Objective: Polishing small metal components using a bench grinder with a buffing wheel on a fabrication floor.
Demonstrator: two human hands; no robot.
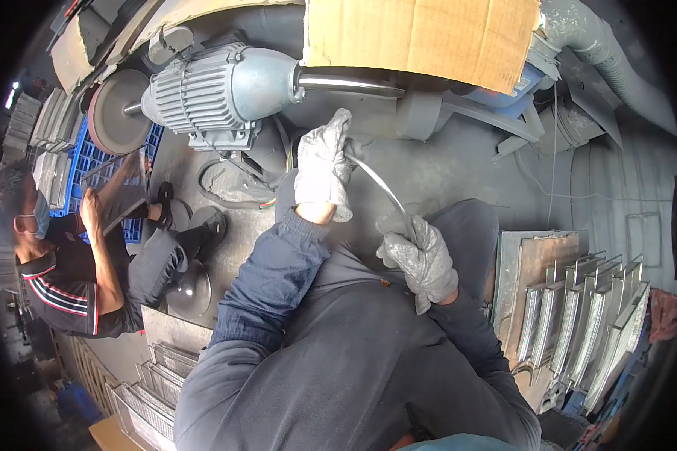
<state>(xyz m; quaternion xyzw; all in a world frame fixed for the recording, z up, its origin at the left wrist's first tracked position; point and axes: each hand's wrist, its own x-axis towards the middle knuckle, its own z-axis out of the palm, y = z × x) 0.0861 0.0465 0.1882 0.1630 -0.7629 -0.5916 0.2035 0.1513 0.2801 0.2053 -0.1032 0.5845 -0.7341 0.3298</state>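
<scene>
A thin, curved, shiny metal strip (382, 185) runs between my two gloved hands, over my lap. My left hand (323, 167), in a dirty white work glove, is closed around its upper end, below the motor shaft. Lower and to the right, my right hand (423, 261), in a greyer glove, has its fingers wrapped round the other end. Both ends of the strip are hidden by the gloves, so its full shape does not show. The strip is apart from the bare steel shaft (351, 83) above it.
A grey electric motor (203, 86) carries a round wheel (120, 113) at its left. A cardboard sheet (421, 37) hangs over the shaft. Wire-mesh metal trays (572, 323) stand at right, more mesh trays (158, 391) at lower left. A masked co-worker (75, 263) holds a frame at left.
</scene>
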